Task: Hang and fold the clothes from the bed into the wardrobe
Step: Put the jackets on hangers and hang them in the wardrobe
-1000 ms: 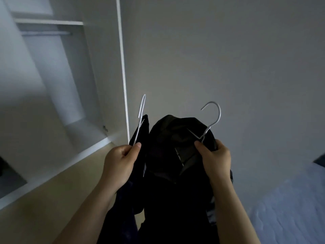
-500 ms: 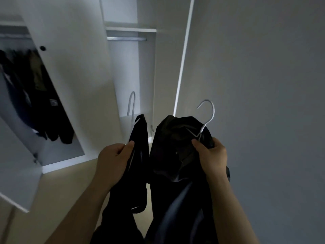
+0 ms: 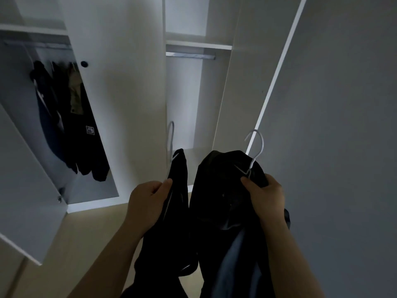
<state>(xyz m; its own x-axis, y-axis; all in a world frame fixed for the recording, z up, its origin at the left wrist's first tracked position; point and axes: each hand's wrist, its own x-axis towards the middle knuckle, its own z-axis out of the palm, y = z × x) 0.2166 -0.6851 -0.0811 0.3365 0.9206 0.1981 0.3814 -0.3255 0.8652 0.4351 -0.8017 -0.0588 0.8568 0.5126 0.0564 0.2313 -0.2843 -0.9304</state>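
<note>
Left hand [image 3: 148,201] raised, fingers curled round thin white wire hanger [image 3: 170,138] carrying dark garment [image 3: 171,211] hanging below the grip, right hand [image 3: 265,196] pinching second white hanger [image 3: 255,147] with black jacket [image 3: 219,201], open white wardrobe [image 3: 197,93] beyond both hooks

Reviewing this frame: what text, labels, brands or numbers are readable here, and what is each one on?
Light square patch on a dark hanging garment in the left compartment of the wardrobe: some mark is there, but it is too blurred to read.
Nothing else in view carries readable text or numbers.
</note>
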